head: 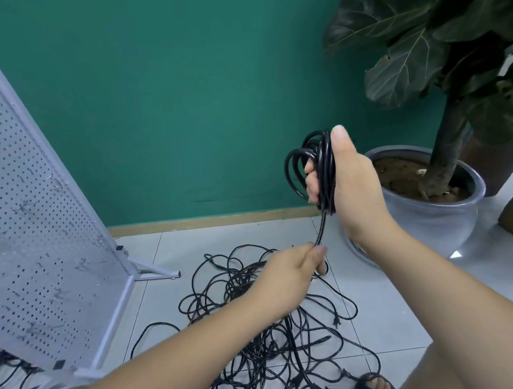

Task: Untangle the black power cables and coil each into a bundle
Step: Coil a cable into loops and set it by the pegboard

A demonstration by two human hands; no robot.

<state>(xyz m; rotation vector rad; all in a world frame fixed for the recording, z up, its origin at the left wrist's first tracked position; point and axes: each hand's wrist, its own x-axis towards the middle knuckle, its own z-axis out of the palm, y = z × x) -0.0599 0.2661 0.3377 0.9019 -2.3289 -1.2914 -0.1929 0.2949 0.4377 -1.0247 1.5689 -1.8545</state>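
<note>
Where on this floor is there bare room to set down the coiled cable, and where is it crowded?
Bare tile lies along the baseboard, between the pegboard stand's foot and the plant pot, and right of the cable tangle. The centre is crowded with loops.

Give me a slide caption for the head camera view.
Right hand holds a cable coil while the left hand pinches its loose strand above the tangle on the floor.

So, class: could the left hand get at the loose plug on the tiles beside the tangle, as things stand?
Probably, once freed: the plug lies uncovered on the tiles near the left hand, but that hand pinches the strand running to the coil in the right hand.
</note>
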